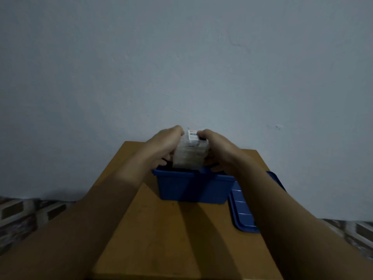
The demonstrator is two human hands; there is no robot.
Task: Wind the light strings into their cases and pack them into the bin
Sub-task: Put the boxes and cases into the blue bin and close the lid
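Observation:
A clear plastic case (189,156) with a small white label at its top stands upright, its lower end inside the blue bin (191,188). My left hand (165,142) grips the case's left side and my right hand (216,144) grips its right side, fingers curled over the top edge. The bin sits in the middle of a wooden table (161,239). What the case contains is blurred, and the bin's inside is hidden behind its front wall.
The bin's blue lid (242,211) lies flat on the table to the right of the bin, partly under my right forearm. A plain grey wall stands just behind the table. Patterned floor shows on both sides.

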